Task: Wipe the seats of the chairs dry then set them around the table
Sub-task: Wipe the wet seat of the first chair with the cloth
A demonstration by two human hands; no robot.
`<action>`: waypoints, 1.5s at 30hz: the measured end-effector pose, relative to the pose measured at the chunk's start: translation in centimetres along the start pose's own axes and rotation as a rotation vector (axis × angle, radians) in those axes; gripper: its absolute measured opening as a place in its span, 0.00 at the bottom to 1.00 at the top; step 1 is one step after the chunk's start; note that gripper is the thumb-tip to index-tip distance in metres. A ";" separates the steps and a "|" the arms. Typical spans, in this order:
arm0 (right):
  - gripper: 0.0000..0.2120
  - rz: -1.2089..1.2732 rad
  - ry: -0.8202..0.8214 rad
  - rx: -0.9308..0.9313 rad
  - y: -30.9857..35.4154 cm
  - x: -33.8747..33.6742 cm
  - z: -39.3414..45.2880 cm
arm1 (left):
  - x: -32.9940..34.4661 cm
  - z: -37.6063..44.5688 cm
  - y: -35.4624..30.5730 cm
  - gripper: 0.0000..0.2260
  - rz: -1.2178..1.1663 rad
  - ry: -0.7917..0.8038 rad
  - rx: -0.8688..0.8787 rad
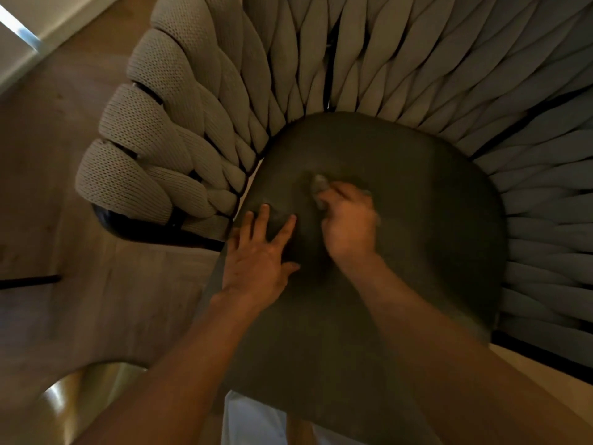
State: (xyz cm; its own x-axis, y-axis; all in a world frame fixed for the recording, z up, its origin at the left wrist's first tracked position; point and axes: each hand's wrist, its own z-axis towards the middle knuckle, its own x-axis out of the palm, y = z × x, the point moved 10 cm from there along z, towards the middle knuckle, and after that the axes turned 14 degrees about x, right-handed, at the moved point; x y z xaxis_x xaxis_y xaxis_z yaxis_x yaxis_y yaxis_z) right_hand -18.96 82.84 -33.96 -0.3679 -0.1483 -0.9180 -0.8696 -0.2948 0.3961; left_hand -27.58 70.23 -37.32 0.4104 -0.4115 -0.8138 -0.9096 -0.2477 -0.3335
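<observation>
The right hand (348,224) is curled round a small grey cloth (320,184), a bunched wad that pokes out past the knuckles, and presses it down near the middle of the dark seat cushion (417,220); the hand is blurred, so the exact lie of its fingers cannot be told. Just beside it, toward the seat's left edge, the left hand (260,255) lies flat on the cushion with its fingers straight and spread, holding nothing; the two hands are close but apart. The rounded cushion belongs to a chair (481,75) whose back and arms, woven of thick grey-beige rope (154,175), fan out from the seat's far edge and both sides; a dark frame tube (134,226) shows under the left arm. The chair stands on a wooden floor (64,187); a shiny brass-coloured curved object (86,390) sits near the lower left corner, too blurred to identify.
</observation>
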 end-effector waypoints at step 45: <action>0.16 0.109 0.016 0.104 -0.4 0.2 2.9 | -1.8 2.8 2.2 0.43 -0.124 -0.120 -0.098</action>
State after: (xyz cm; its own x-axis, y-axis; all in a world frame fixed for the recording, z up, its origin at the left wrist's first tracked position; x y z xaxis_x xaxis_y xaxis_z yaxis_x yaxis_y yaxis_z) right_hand -19.67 85.71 -34.31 -0.4572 -0.1892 -0.8690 -0.8547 -0.1769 0.4881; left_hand -30.48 72.90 -37.91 0.5030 -0.2661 -0.8223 -0.8395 -0.3766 -0.3916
